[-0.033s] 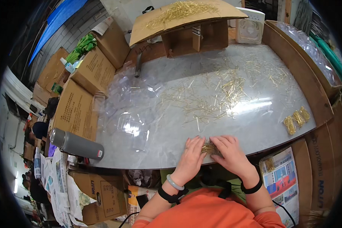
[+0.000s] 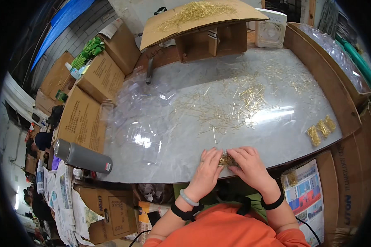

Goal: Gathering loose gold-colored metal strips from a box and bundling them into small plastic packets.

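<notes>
At the near edge of the table, my left hand (image 2: 207, 166) and my right hand (image 2: 250, 166) close in from either side on a small bundle of gold wire hooks (image 2: 226, 159). The fingers of both hands press against it, and part of the bundle is hidden under them. Just beyond my fingertips lies a single gold hook (image 2: 214, 135). Farther back, many loose gold wire hooks (image 2: 251, 96) are scattered over the grey tabletop (image 2: 185, 154). Three gathered bundles of gold hooks (image 2: 322, 129) rest near the right edge.
Clear plastic boxes (image 2: 142, 131) crowd the table's left side, beside a grey bottle (image 2: 84, 156) lying tilted. Cardboard boxes (image 2: 83, 117) wall the left. At the back, a cardboard sheet (image 2: 160, 29) carries more gold hooks, next to a white fan (image 2: 271, 31). A cardboard rim (image 2: 334, 78) bounds the right.
</notes>
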Motion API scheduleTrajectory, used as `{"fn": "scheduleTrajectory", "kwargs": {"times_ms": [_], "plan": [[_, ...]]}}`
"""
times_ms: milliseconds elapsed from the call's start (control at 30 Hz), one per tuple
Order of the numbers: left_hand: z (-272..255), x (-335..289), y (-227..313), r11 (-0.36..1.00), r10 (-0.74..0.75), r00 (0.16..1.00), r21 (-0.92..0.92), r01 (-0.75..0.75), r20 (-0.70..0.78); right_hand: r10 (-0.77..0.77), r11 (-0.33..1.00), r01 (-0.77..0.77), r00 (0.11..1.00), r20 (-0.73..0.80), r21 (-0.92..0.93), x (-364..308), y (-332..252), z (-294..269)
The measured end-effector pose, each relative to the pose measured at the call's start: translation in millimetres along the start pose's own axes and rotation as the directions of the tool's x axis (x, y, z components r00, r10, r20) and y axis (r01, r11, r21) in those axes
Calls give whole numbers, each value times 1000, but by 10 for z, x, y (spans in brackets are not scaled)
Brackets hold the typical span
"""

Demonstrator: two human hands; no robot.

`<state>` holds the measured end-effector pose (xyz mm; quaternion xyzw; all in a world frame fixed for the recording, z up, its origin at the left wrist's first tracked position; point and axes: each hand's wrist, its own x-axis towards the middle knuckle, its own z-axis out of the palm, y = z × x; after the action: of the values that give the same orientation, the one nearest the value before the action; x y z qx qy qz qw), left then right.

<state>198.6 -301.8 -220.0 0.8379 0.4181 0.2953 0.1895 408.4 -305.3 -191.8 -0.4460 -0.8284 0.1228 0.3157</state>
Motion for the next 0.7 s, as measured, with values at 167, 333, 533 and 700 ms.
{"fn": "scheduleTrajectory", "kwargs": {"times_ms": [167, 333, 533, 700], "plan": [[-67, 41, 28, 999, 27, 998, -24, -26, 60, -52, 999, 53, 995, -90, 4, -27, 131, 115], [-58, 25, 94, 1000, -13, 1000, -25, 13, 4, 168, 985, -173, 960, -225, -3, -190, -79, 27], [-15, 40, 32, 999, 34, 999, 14, -35, 9, 123, 987, -145, 961, -247, -74, -305, -76, 131], [-30, 27, 32, 996, -58, 998, -72, 56, -31, 70, 992, -85, 985, -159, -90, -164, 16, 65]]}}
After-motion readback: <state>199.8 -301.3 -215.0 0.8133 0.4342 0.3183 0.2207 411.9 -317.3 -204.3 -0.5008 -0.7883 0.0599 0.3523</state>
